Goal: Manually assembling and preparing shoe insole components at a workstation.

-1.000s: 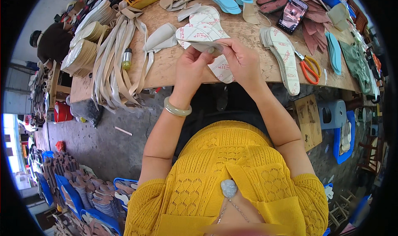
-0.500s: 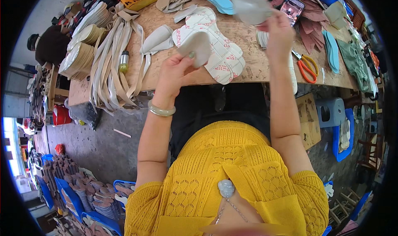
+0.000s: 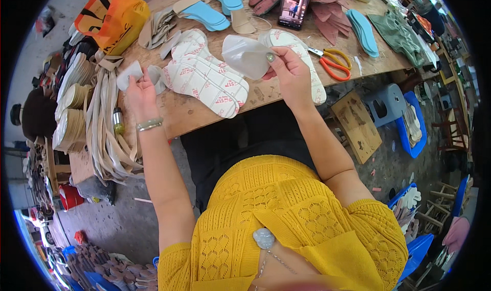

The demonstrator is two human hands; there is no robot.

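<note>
1. While the right hand (image 3: 294, 76) pinches a pale grey, curved, thin sheet piece (image 3: 245, 56) by one edge, that piece hangs above the brown wooden table (image 3: 261, 94), near the flat white insole shapes with red print (image 3: 215, 81).
2. The left hand (image 3: 141, 94) grips a whitish, flexible-looking piece (image 3: 128, 76), near the long beige fabric strips (image 3: 102, 122); how firmly, I cannot tell.
3. The right piece could crease or slip, being held only at one edge.
4. The left piece might snag among those strips, if lowered carelessly.
</note>
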